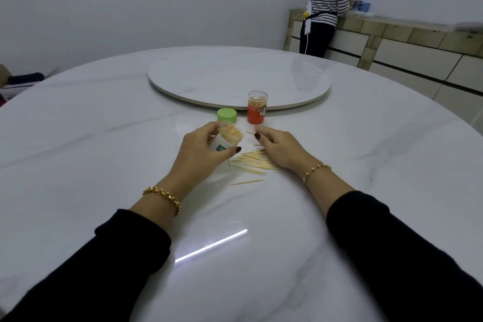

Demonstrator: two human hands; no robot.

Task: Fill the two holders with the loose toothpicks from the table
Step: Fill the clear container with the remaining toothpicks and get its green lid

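Observation:
My left hand (pixel 200 150) grips a clear toothpick holder (pixel 226 138) with a white label, tilted toward me with its open mouth full of toothpicks. Its green lid (pixel 226 115) lies on the table just behind. A second holder (pixel 256 107), with an orange label and a clear cap, stands upright and full to the right of the lid. My right hand (pixel 277 148) pinches a single toothpick (pixel 250 133) between thumb and finger, close to the tilted holder's mouth. A pile of loose toothpicks (pixel 254 163) lies on the white table between my hands.
A round white turntable (pixel 239 78) sits raised in the middle of the marble table (pixel 104 138), just behind the holders. A person in a striped top (pixel 326 5) stands at a counter at the far right. A cardboard box (pixel 15 81) is off the table's left edge.

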